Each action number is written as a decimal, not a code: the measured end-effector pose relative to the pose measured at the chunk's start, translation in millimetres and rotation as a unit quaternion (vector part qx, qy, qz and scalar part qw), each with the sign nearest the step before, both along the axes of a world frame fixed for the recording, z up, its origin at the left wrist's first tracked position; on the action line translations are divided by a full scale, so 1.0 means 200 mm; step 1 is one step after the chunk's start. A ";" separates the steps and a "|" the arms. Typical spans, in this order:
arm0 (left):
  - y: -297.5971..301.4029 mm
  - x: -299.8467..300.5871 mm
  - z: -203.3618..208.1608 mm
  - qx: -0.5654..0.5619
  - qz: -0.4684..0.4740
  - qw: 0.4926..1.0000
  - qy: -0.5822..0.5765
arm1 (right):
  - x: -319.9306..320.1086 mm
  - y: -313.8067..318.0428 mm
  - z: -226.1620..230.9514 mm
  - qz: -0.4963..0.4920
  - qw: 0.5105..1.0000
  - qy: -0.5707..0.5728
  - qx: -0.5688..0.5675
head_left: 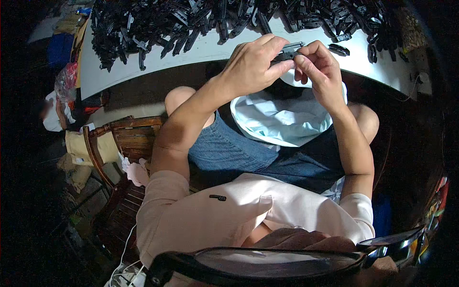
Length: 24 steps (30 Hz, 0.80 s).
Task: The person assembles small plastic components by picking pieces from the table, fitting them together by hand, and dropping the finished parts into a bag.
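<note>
My left hand [253, 64] and my right hand [318, 67] meet above my lap, both pinching one small black plastic clip part [289, 51] between fingertips. The part sits at the near edge of a white table [205, 50]. A large heap of similar black plastic parts [191, 21] covers the table's far side. Below my hands, a white bag [282, 119] lies open on my lap, over blue denim shorts.
A wooden chair [126, 138] stands to my left with pale cloths on it. A few loose black parts [339, 49] lie near my right hand. Bags and clutter fill the floor at the far left. A white cable [126, 248] hangs at lower left.
</note>
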<state>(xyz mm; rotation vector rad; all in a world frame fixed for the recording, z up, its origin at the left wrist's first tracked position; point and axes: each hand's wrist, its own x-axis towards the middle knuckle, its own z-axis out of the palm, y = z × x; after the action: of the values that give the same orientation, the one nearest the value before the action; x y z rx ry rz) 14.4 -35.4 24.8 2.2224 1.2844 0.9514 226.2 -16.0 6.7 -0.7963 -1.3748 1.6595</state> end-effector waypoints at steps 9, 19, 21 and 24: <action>-0.03 0.00 0.06 0.014 -0.059 0.998 0.010 | 0.18 0.11 0.09 -0.169 0.859 -0.382 0.298; -0.05 0.10 -0.09 0.001 -0.101 0.985 0.140 | 0.25 0.14 0.11 -0.145 0.701 -0.621 0.320; -0.03 0.11 -0.09 0.032 -0.076 0.989 0.119 | 0.26 0.16 0.11 -0.122 0.710 -0.622 0.306; 0.02 0.07 -0.09 0.070 0.029 0.991 0.109 | 0.25 0.16 0.08 -0.134 0.745 -0.560 0.336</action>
<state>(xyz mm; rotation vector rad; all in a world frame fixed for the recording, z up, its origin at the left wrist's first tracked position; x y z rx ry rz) 28.1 -32.4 6.8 2.4660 1.4229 0.8606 276.6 16.3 22.2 -1.5153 -2.2875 0.2126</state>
